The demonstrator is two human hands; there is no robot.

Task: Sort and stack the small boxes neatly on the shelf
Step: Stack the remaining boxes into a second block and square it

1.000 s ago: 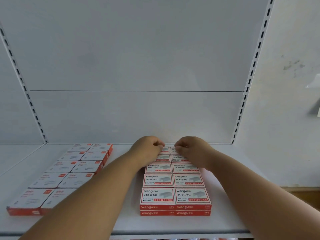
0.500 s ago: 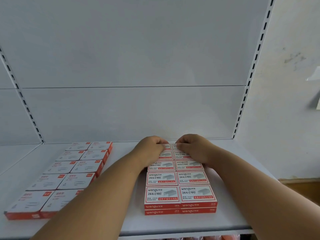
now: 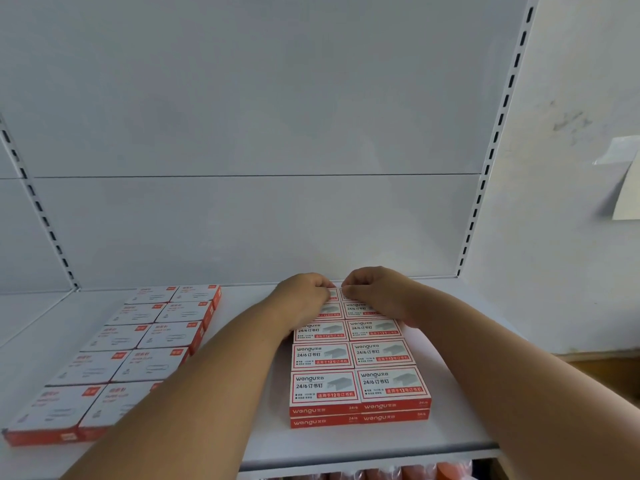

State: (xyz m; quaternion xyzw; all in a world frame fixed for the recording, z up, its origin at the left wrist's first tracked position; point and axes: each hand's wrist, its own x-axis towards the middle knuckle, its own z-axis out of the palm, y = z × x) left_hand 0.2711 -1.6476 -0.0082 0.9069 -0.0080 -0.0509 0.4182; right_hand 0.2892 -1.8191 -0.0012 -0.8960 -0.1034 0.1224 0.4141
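Red-and-white staple boxes (image 3: pixel 356 358) lie flat in two columns, two layers high, on the white shelf (image 3: pixel 346 445), right of centre. Both my hands reach to the far end of this block. My left hand (image 3: pixel 304 296) curls its fingers over the rearmost box of the left column. The fingers of my right hand (image 3: pixel 377 292) curl over the rearmost box of the right column. The two hands nearly touch. The rearmost boxes are mostly hidden under them.
A second block of red-and-white paper clip boxes (image 3: pixel 138 344) lies in two columns on the shelf's left. Slotted uprights (image 3: pixel 495 150) frame the white back panel. A paper note (image 3: pixel 627 181) hangs on the right wall. Orange items (image 3: pixel 415 472) show below the shelf.
Both hands stay curled at the far end of the staple box block and have drawn slightly closer together. The view has shifted a little leftward and down.
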